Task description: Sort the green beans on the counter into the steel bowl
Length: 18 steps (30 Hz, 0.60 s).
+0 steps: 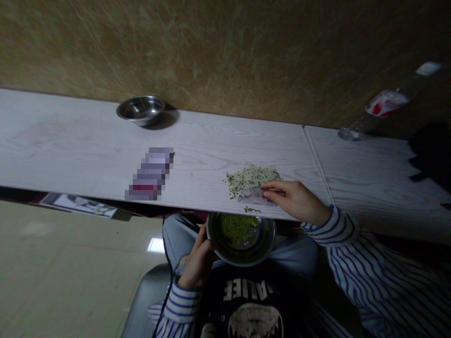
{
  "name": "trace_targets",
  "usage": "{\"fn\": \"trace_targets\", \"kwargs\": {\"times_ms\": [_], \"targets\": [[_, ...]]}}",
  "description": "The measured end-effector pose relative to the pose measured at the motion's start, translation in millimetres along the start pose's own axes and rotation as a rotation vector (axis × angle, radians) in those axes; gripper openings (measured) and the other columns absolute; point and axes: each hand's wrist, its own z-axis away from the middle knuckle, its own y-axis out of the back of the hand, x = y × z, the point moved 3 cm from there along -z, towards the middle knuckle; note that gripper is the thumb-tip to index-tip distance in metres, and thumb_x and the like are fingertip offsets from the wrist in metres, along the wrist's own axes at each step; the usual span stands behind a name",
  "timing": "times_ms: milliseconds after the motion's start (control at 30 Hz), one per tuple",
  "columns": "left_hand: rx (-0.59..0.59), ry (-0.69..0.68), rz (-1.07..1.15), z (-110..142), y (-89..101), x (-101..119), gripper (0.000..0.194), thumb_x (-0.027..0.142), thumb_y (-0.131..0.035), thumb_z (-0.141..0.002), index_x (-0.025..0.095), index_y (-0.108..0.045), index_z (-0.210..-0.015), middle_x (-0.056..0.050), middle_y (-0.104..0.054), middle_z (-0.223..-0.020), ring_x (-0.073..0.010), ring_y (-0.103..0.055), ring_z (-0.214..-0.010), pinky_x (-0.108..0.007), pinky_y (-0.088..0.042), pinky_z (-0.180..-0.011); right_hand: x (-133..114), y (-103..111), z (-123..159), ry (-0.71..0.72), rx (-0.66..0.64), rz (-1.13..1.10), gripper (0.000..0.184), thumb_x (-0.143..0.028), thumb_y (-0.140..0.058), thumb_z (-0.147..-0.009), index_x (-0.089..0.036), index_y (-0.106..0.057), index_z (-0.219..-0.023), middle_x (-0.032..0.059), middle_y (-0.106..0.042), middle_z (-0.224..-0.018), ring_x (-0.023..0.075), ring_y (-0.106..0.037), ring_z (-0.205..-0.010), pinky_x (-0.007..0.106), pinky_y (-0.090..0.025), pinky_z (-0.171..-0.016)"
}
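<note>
The pale worktop [211, 141] is backed by a brown wall [211, 56], with a metal bowl [141, 111] and plastic bottle [385, 103] near it. At the front edge, the steel basin [243, 256] of green beans [237, 227] is held below by the clamped left hand [199, 260], while clear film [259, 195] under more beans is pinched by the right hand [294, 199]; a flat object [151, 173] is blurred out (pixelated), and a dark item [431, 155] is cut off.
</note>
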Motion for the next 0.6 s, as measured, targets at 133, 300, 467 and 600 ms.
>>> {"fn": "trace_targets", "kwargs": {"times_ms": [133, 300, 467, 600], "targets": [[0.0, 0.008, -0.006, 2, -0.6, -1, 0.074, 0.023, -0.077, -0.066, 0.031, -0.064, -0.138, -0.006, -0.073, -0.118, -0.0267, -0.065, -0.095, -0.034, -0.054, -0.073, -2, -8, 6, -0.008, -0.028, -0.026, 0.024, -0.019, -0.063, -0.088, -0.021, -0.081, -0.104, 0.0061, -0.083, -0.094, 0.0192, -0.078, -0.078, 0.033, -0.064, -0.075], [-0.018, 0.003, -0.027, 3, -3.4, 0, 0.072, 0.022, -0.073, -0.065, 0.031, -0.065, -0.136, -0.002, -0.072, -0.101, -0.0224, -0.061, -0.083, -0.032, -0.05, -0.067, -6, -11, 16, -0.001, -0.02, -0.068, 0.023, -0.018, -0.064, -0.088, -0.02, -0.081, -0.104, 0.0069, -0.084, -0.094, 0.0188, -0.078, -0.077, 0.033, -0.064, -0.076], [-0.034, 0.01, -0.019, 4, -9.9, -1, 0.068, 0.02, -0.071, -0.065, 0.029, -0.067, -0.132, -0.001, -0.071, -0.093, -0.0222, -0.059, -0.08, -0.031, -0.049, -0.064, -10, -14, 27, 0.006, -0.033, -0.041, 0.021, -0.017, -0.064, -0.089, -0.019, -0.081, -0.101, 0.0073, -0.084, -0.094, 0.0196, -0.079, -0.078, 0.033, -0.064, -0.074], [-0.017, 0.023, -0.018, 4, -9.0, -2, 0.068, 0.017, -0.07, -0.062, 0.028, -0.067, -0.129, -0.001, -0.071, -0.091, -0.0197, -0.058, -0.076, -0.029, -0.049, -0.062, -8, -10, 36, 0.012, 0.022, -0.066, 0.021, -0.021, -0.064, -0.089, -0.019, -0.081, -0.102, 0.0077, -0.084, -0.096, 0.0207, -0.079, -0.081, 0.034, -0.065, -0.078]]}}
